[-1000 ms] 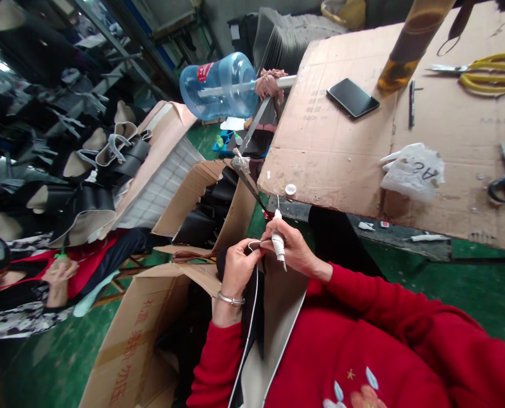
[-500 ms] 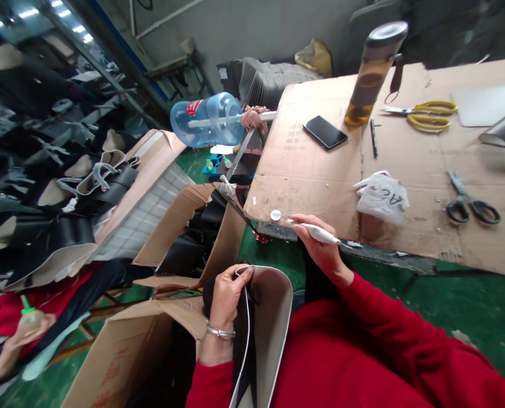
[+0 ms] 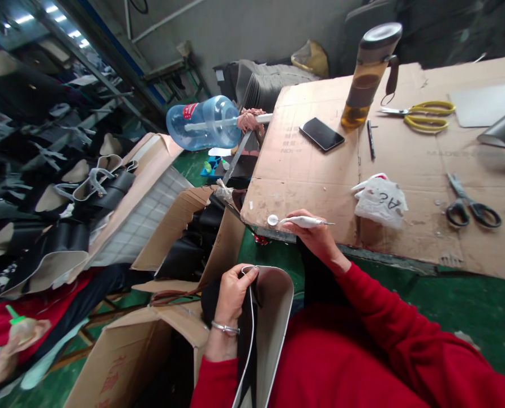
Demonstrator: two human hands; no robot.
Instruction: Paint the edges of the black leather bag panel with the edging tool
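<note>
My left hand (image 3: 230,294), a bracelet at its wrist, pinches the top edge of a dark bag piece (image 3: 273,311). The piece has a pale inner face and a white line along its edge, and it stands against my red sweater. Over the near left corner of the table, my right hand (image 3: 320,243) is closed around a slim tool with a white, wrapped-looking handle (image 3: 306,221). Thin metal points stick out of both ends of it. The left point is at a small round white dish (image 3: 272,220); whether they touch I cannot tell.
On the cardboard-covered table (image 3: 295,187) lie a phone (image 3: 321,134), a pen (image 3: 371,140), yellow-handled scissors (image 3: 426,116), black scissors (image 3: 471,204) and a plastic bag (image 3: 382,201). A tea bottle (image 3: 369,76) stands behind. Cardboard boxes (image 3: 137,345) flank my left. A co-worker's hand (image 3: 10,345) holds a green-tipped bottle.
My right hand has turned the tool from a slant to nearly level, its left point still by the white dish. My left hand keeps its pinch on the bag piece. The view has shifted slightly.
</note>
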